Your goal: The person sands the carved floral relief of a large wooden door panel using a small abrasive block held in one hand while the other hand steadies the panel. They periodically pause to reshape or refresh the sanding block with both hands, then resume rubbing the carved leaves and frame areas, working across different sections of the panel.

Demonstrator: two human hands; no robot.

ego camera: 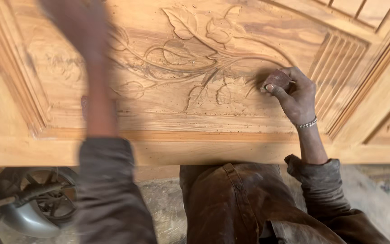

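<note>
door panel [195, 113]: honey-tan wood, carved leaf-and-vine pattern | sanding pad [277, 79]: reddish-brown | sleeves [109, 190]: dusty brown

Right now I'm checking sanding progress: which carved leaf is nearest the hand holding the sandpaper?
The small leaf low in the carving, just left of the right hand and its sandpaper. The other leaves sit higher or farther left.

Soft, even daylight, faint shadows; the raised left forearm [98, 86] is motion-blurred, the rest sharp.
</note>
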